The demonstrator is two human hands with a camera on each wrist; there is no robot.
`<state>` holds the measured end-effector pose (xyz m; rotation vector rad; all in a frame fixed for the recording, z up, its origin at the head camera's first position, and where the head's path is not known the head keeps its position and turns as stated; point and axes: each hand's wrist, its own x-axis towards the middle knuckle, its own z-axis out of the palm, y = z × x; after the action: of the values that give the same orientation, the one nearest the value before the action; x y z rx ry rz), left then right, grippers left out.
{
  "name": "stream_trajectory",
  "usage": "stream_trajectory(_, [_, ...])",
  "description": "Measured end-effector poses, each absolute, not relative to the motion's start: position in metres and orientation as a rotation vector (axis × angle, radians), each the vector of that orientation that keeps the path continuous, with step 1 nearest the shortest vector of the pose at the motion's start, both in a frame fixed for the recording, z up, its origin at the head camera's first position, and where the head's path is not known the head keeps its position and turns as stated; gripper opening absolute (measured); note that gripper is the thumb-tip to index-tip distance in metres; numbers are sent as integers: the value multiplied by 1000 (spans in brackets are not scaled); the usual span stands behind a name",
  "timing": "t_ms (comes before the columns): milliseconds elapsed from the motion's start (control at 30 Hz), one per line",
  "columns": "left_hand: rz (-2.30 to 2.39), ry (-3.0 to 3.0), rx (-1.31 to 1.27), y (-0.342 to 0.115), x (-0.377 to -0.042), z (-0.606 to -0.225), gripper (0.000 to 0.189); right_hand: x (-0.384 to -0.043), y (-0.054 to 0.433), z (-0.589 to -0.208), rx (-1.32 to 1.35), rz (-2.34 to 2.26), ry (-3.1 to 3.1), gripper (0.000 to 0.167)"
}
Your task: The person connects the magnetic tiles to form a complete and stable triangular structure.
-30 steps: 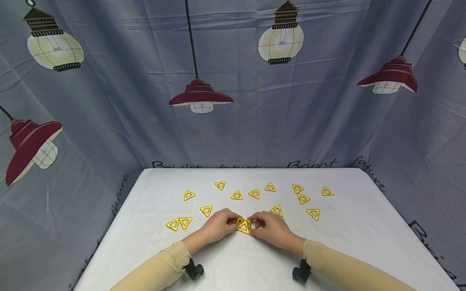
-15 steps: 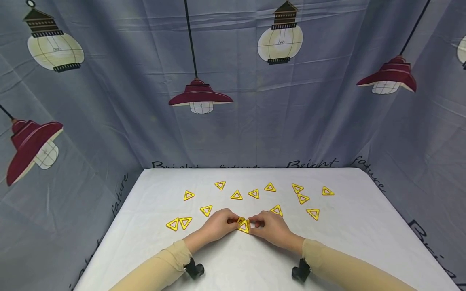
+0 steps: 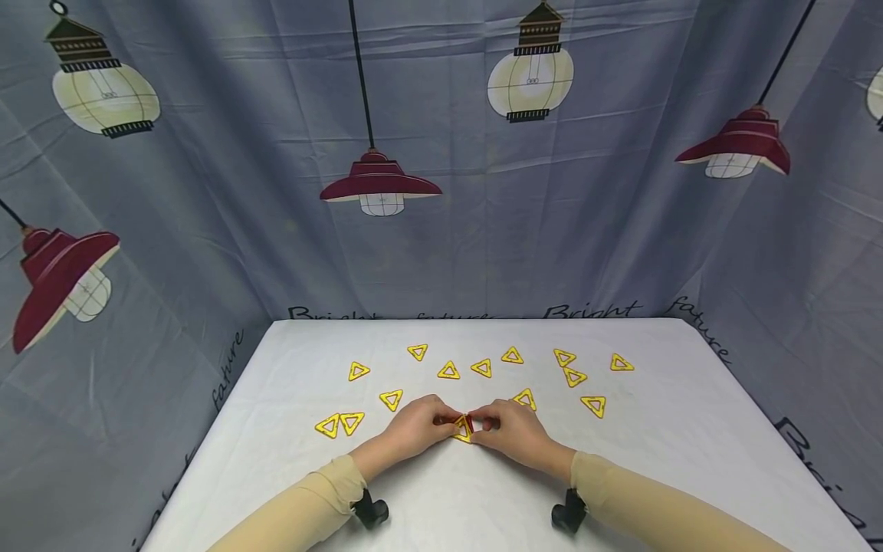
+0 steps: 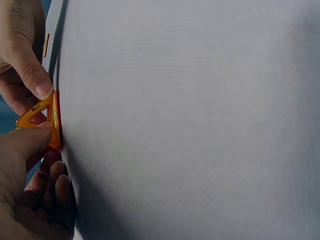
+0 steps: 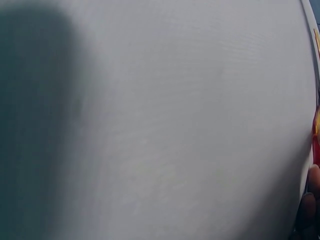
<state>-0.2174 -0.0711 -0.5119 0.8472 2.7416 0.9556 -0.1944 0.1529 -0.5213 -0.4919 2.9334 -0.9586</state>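
Observation:
Several triangular yellow magnetic tiles are joined into a small upright shape at the near middle of the table. My left hand pinches its left side between thumb and fingers. From the right, my right hand pinches the other side, where a dark red edge shows. In the left wrist view, the left thumb lies over the orange-yellow triangular tiles, and the right thumb presses their upper corner. Only a sliver of the tiles and a few fingertips enter the right wrist view.
Loose yellow triangular tiles lie flat across the white table. Two of them, including one tile, touch at the left. Another tile lies just behind the right hand. A grey curtain with printed lamps surrounds the table.
The joined tiles have turned and narrowed between the hands, and a dark red edge now shows on their right. Both hands stay nearly in place; the loose tiles have not moved.

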Motion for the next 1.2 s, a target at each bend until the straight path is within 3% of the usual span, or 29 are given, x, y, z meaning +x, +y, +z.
stream_trajectory(833, [932,2702,879,-74,-216,-508,22,-196,155,-515,-568,-905,2898,29])
stream_trajectory(1200, [975,2780,759,-79,-211,-512,29,-196,155,-520,-561,-905,2954,17])
